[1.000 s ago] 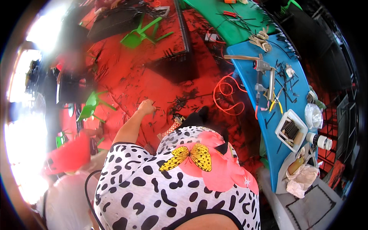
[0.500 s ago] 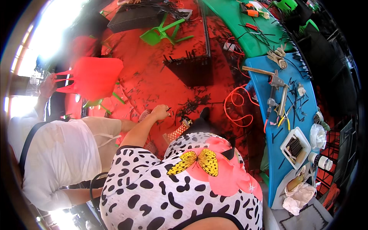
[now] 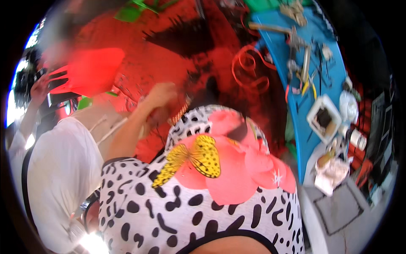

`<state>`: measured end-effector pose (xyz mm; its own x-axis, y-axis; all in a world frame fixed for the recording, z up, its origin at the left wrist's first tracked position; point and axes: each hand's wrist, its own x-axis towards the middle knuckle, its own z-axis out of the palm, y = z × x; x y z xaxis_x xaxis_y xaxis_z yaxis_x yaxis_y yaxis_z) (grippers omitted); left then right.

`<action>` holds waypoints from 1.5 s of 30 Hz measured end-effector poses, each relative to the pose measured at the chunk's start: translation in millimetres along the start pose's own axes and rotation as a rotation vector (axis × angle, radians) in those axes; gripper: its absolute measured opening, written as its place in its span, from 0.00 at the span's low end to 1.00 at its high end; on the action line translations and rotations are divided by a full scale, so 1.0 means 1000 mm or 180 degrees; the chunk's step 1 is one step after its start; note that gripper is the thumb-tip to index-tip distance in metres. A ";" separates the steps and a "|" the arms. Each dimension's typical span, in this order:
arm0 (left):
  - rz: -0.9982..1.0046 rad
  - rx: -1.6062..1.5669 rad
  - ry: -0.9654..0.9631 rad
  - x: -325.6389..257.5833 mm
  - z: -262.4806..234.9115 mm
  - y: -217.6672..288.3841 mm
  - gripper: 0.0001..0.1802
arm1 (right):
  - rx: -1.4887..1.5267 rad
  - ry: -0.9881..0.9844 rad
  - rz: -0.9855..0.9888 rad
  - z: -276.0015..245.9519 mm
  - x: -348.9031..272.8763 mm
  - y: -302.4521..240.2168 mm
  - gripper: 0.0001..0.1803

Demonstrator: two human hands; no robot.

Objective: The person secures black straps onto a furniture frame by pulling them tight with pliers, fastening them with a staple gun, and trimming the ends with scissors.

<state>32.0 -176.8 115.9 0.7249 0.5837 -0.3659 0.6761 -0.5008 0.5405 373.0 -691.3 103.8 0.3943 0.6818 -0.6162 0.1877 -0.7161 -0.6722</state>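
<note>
My left arm reaches forward from my black-and-white spotted top (image 3: 177, 211), which carries a pink flower and a yellow butterfly. My left hand (image 3: 160, 95) is blurred and hovers over the red floor (image 3: 169, 63); its fingers look curled, but I cannot tell whether it holds anything. A striped orange-and-yellow piece (image 3: 182, 113) lies just below that hand. My right hand is out of sight.
A person in a white shirt (image 3: 59, 169) stands close on my left, holding up a red plastic chair (image 3: 91, 70). A blue workbench (image 3: 313, 72) on the right carries pliers, metal tools and a white box (image 3: 323, 117). An orange cable coil (image 3: 249, 63) and dark scrap lie on the floor.
The view has swung and blurred. The red chair and the person in white have come closer on my left. My left hand stays stretched out over the floor.
</note>
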 end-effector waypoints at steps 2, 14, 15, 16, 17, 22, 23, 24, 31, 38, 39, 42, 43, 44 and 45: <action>-0.0590 -0.0813 -0.0382 -0.001 -0.010 0.029 0.18 | 0.0764 0.0098 -0.0166 0.001 0.000 -0.078 0.11; 0.0695 -0.2223 -0.2351 0.002 -0.039 0.182 0.10 | 0.1011 -0.1499 -0.2091 -0.016 0.084 -0.281 0.08; 0.0703 -0.2202 -0.2327 -0.002 -0.040 0.177 0.10 | 0.1005 -0.1496 -0.2123 -0.011 0.087 -0.288 0.08; 0.0547 -0.2430 -0.2457 -0.013 -0.046 0.177 0.12 | 0.1035 -0.1530 -0.2261 -0.008 0.089 -0.297 0.08; 0.0401 -0.2658 -0.2577 -0.026 -0.053 0.177 0.15 | 0.1060 -0.1558 -0.2406 -0.006 0.091 -0.307 0.08; 0.0259 -0.3076 -0.3079 -0.019 -0.067 0.176 0.21 | 0.0419 -0.2128 -0.3017 0.015 0.120 -0.321 0.10; 0.0250 -0.2905 -0.3073 -0.015 -0.070 0.178 0.21 | 0.0161 -0.2398 -0.3008 0.015 0.124 -0.326 0.10; 0.0225 -0.2651 -0.3011 -0.015 -0.079 0.179 0.21 | 0.0084 -0.2466 -0.2980 0.019 0.129 -0.329 0.11; 0.0144 -0.2491 -0.2495 -0.048 -0.066 0.166 0.19 | -0.0573 -0.3161 -0.2650 0.047 0.136 -0.367 0.16; 0.0239 -0.2179 -0.1915 -0.067 -0.071 0.169 0.16 | -0.1090 -0.3743 -0.2628 0.062 0.140 -0.394 0.18; 0.0326 -0.1549 -0.1799 -0.064 -0.073 0.171 0.16 | -0.1074 -0.3870 -0.2592 0.066 0.144 -0.393 0.18; 0.1064 -0.1637 -0.1394 -0.067 -0.052 0.145 0.16 | -0.0920 -0.3739 -0.2694 0.079 0.148 -0.382 0.19; 0.1760 -0.1582 -0.1124 -0.064 -0.049 0.137 0.15 | -0.0744 -0.3606 -0.2788 0.082 0.150 -0.384 0.17; 0.1756 -0.1583 -0.1105 -0.064 -0.044 0.131 0.15 | -0.0759 -0.3617 -0.2795 0.083 0.150 -0.385 0.17; 0.1508 -0.1536 -0.0959 -0.066 -0.036 0.125 0.15 | -0.0940 -0.3557 -0.2606 0.081 0.148 -0.386 0.18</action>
<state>63.8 -255.0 234.8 0.9764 0.1393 -0.1652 0.1987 -0.2783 0.9397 285.8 -301.3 238.7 -0.7990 0.5710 -0.1888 0.2460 0.0238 -0.9690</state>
